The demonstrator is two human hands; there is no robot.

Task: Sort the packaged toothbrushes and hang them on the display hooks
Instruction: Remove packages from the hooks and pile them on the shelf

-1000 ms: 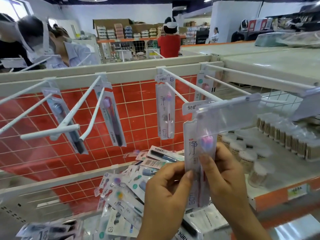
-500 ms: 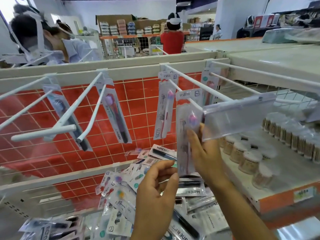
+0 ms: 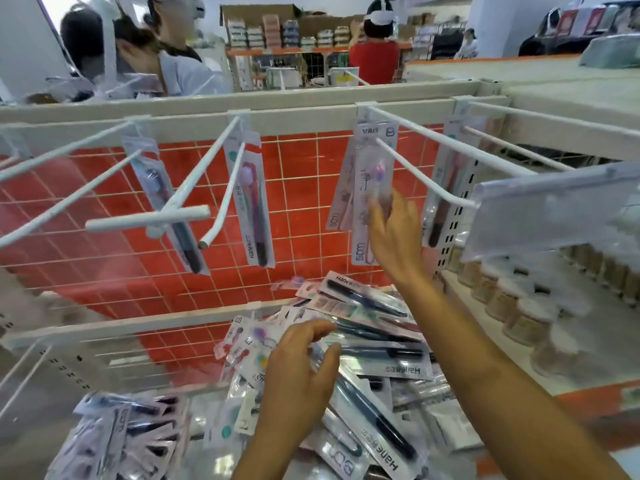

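Red wire-grid panel point(image 3: 138, 271) fills the back of a cream metal display rack, and everything below is placed against it. Across its top, white metal display hooks point(image 3: 422, 161) jut forward; one ends in a clear plastic label holder point(image 3: 554, 209) at the panel's right. Below the panel's lower rail, a loose heap of packaged toothbrushes point(image 3: 374, 341) lies in glossy clear-and-card blister packs, some dark-handled, some pastel. To the panel's right, a shelf carries rows of small round white-lidded jars point(image 3: 519, 306). On the hook before the panel's right part hangs a toothbrush pack point(image 3: 367, 188) with a pink-headed brush. The right hand point(image 3: 394, 237) is raised to it, grip loose, blurred fingertips touching the pack's face. The left hand point(image 3: 298, 372) hovers over the heap, grip open, fingers relaxed, holding nothing.
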